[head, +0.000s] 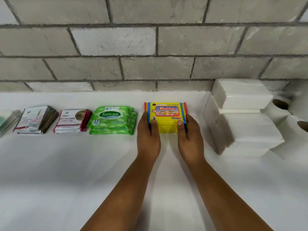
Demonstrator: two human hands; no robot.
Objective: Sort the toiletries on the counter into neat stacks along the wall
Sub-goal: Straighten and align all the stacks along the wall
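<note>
Giggles wipes stack [166, 116] sits near the wall at 12 o'clock, left hand [148, 135] and right hand [190, 137] gripping its ends, apparently squaring it between Sanicare stack [113, 120] at 9 and tissue packs [243, 114] at 3; next, probably letting go.

The near half of the white desk [66, 180] lies open from left to right. Along the wall edge the row is packed: sachet stacks [35, 120], Dove sachets [71, 120], Sanicare wipes [113, 120] and Giggles baby wipes [166, 116], with only narrow gaps between them. Tall white tissue packs [241, 114] and toilet rolls [283, 107] wall off the far right corner. A strip behind the packs, at the brick wall [150, 67], is bare.
</note>
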